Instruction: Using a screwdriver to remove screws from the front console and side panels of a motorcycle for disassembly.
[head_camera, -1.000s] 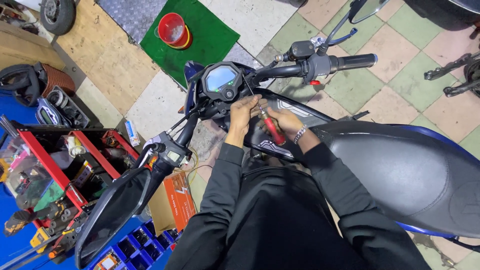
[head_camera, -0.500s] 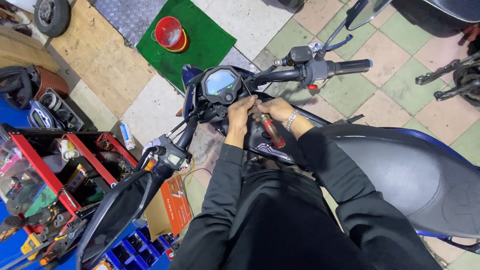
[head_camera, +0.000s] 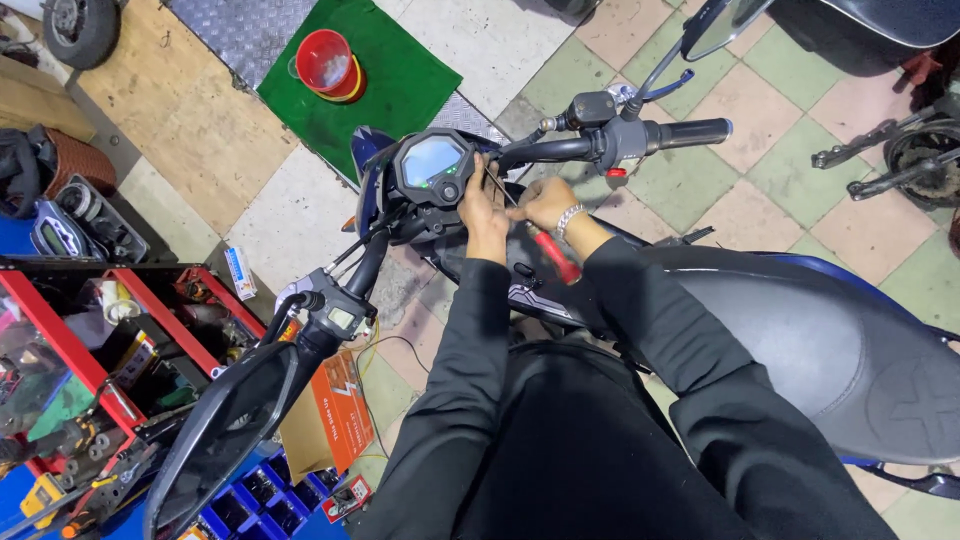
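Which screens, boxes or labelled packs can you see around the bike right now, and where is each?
Instrument display: on the handlebars, just left of the left hand; dark angular housing, lit bluish screen.
Orange carton: on the floor below the left mirror; rectangular, white markings.
Small pack: on the pale floor tile beside the red tool cart; flat, white and blue.

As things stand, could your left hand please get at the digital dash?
Probably yes: the left hand already rests beside the digital dash, with nothing between them; the right hand holds the red-handled screwdriver.

Bright, even overhead light; sharp picture, wide-angle bending at edges.
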